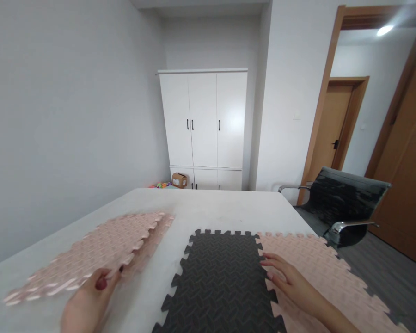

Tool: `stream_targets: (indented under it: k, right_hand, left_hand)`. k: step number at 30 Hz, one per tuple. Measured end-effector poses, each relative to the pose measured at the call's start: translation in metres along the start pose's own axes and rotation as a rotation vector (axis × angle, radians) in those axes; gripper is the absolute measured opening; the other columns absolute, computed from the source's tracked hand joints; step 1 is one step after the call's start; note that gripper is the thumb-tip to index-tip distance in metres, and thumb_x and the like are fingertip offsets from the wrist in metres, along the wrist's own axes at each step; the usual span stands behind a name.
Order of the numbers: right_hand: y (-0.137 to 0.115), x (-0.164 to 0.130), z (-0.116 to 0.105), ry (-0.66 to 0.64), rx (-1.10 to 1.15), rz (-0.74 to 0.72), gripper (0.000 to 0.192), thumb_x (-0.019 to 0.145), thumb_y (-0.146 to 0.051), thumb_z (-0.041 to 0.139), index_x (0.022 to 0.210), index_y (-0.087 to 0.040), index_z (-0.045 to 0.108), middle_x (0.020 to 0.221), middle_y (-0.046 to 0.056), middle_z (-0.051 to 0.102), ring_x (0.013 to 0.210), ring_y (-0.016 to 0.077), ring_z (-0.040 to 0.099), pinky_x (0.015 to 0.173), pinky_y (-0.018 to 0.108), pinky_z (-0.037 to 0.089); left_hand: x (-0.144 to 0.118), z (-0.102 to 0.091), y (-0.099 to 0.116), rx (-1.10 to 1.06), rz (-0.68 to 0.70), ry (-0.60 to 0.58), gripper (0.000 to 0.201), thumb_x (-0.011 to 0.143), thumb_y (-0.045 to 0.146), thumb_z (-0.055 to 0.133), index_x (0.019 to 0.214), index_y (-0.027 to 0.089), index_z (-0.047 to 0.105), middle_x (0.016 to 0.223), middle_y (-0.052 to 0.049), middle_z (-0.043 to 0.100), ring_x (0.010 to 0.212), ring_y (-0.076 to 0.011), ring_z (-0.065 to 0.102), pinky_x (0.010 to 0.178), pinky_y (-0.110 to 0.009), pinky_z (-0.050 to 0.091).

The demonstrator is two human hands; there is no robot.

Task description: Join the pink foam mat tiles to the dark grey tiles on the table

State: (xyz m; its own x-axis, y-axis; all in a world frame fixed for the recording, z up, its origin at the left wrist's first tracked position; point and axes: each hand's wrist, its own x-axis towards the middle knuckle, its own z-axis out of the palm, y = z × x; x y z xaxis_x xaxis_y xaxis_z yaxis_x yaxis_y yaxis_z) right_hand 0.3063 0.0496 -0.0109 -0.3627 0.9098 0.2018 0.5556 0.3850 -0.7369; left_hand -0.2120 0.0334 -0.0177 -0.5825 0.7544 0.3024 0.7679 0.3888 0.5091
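Grey-walled room; white cupboard [204, 127] at the back, small cardboard box [179, 179] at its foot, black armchair [343, 203] to the right by a wooden door [336, 125]. Pale worktop [208, 208] fills the foreground.

Left hand [90, 300], low left: grip closed on the near edge of a pink foam mat tile [100, 249], thumb on top. Tile is blurred and lies over a second pink tile just beneath it, both on the left part of the worktop.

Right hand [291, 282]: grip wide, fingers spread flat, holding nothing. It rests on the seam where the dark grey mat tile [222, 277] interlocks with another pink mat tile [326, 273]. The joined pair lies at the near right, the pink one overhanging the worktop's right edge.
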Motion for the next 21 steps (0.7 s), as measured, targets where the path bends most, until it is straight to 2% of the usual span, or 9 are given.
stream_targets:
  k: [3, 5, 6, 9, 12, 14, 15, 18, 21]
  right_hand:
    - [-0.022, 0.003, 0.018, -0.044, 0.206, -0.003, 0.037, 0.089, -0.050, 0.046, 0.102, -0.023, 0.067, 0.116, 0.009, 0.062, 0.112, 0.0217, 0.055, 0.100, 0.041, 0.040]
    - [-0.036, 0.012, 0.034, -0.122, 0.388, 0.036, 0.038, 0.086, -0.053, 0.051, 0.100, -0.022, 0.067, 0.104, 0.008, 0.066, 0.099, 0.0211, 0.061, 0.088, 0.038, 0.047]
    - [-0.044, 0.018, 0.042, -0.171, 0.491, 0.067, 0.041, 0.084, -0.055, 0.053, 0.102, -0.021, 0.067, 0.102, 0.008, 0.067, 0.094, 0.0209, 0.062, 0.082, 0.037, 0.049]
    - [-0.066, 0.040, 0.060, -0.284, 0.824, 0.172, 0.053, 0.076, -0.060, 0.060, 0.110, -0.019, 0.061, 0.110, 0.011, 0.064, 0.090, 0.0212, 0.064, 0.076, 0.035, 0.049]
    - [-0.084, 0.059, 0.068, -0.300, 1.140, 0.188, 0.056, 0.078, -0.057, 0.059, 0.118, -0.019, 0.053, 0.113, 0.012, 0.062, 0.095, 0.0210, 0.063, 0.079, 0.036, 0.048]
    - [-0.087, 0.068, 0.071, -0.229, 1.254, 0.204, 0.046, 0.081, -0.053, 0.056, 0.110, -0.017, 0.055, 0.104, 0.010, 0.064, 0.090, 0.0190, 0.064, 0.076, 0.034, 0.049]
    - [-0.086, 0.071, 0.073, -0.165, 1.266, 0.234, 0.041, 0.081, -0.051, 0.055, 0.103, -0.017, 0.056, 0.097, 0.007, 0.064, 0.085, 0.0173, 0.063, 0.073, 0.033, 0.049]
    - [-0.070, 0.081, 0.078, 0.031, 1.177, 0.325, 0.026, 0.077, -0.042, 0.054, 0.088, -0.019, 0.053, 0.079, 0.000, 0.059, 0.066, 0.0125, 0.058, 0.062, 0.028, 0.048]
    - [-0.048, 0.093, 0.067, 0.152, 0.993, 0.295, 0.020, 0.075, -0.038, 0.047, 0.085, -0.020, 0.051, 0.076, -0.001, 0.056, 0.066, 0.0123, 0.054, 0.060, 0.026, 0.045]
  left_hand:
    - [-0.027, -0.011, 0.045, -0.017, -0.052, -0.041, 0.041, 0.076, 0.065, 0.046, 0.091, 0.028, 0.054, 0.078, 0.000, 0.062, 0.072, -0.0211, 0.060, 0.063, -0.028, 0.038]
    - [-0.052, -0.016, 0.079, -0.025, -0.039, 0.033, 0.042, 0.076, 0.067, 0.044, 0.092, 0.029, 0.054, 0.078, 0.002, 0.060, 0.071, -0.0207, 0.059, 0.061, -0.028, 0.037]
    - [-0.064, -0.017, 0.095, -0.048, -0.012, 0.112, 0.040, 0.077, 0.065, 0.045, 0.091, 0.029, 0.054, 0.078, 0.002, 0.059, 0.071, -0.0205, 0.059, 0.061, -0.028, 0.037]
    - [-0.100, -0.013, 0.138, -0.124, 0.198, 0.318, 0.030, 0.082, 0.054, 0.047, 0.088, 0.025, 0.055, 0.071, 0.001, 0.055, 0.070, -0.0193, 0.056, 0.067, -0.030, 0.038]
    - [-0.129, 0.004, 0.168, -0.217, 0.525, 0.373, 0.022, 0.083, 0.044, 0.054, 0.087, 0.022, 0.055, 0.063, 0.003, 0.054, 0.063, -0.0161, 0.054, 0.072, -0.031, 0.038]
    - [-0.147, 0.021, 0.181, -0.246, 0.683, 0.358, 0.019, 0.081, 0.040, 0.059, 0.085, 0.022, 0.056, 0.058, 0.005, 0.054, 0.057, -0.0139, 0.053, 0.071, -0.031, 0.036]
    - [-0.155, 0.029, 0.187, -0.245, 0.716, 0.338, 0.018, 0.081, 0.039, 0.060, 0.084, 0.022, 0.057, 0.056, 0.006, 0.054, 0.055, -0.0132, 0.053, 0.070, -0.032, 0.035]
    - [-0.173, 0.051, 0.201, -0.228, 0.689, 0.230, 0.016, 0.082, 0.039, 0.058, 0.082, 0.023, 0.059, 0.056, 0.006, 0.055, 0.055, -0.0138, 0.054, 0.068, -0.034, 0.033]
    - [-0.185, 0.066, 0.210, -0.305, 0.662, 0.136, 0.023, 0.081, 0.041, 0.059, 0.097, 0.024, 0.058, 0.066, 0.004, 0.060, 0.060, -0.0143, 0.056, 0.069, -0.034, 0.037]
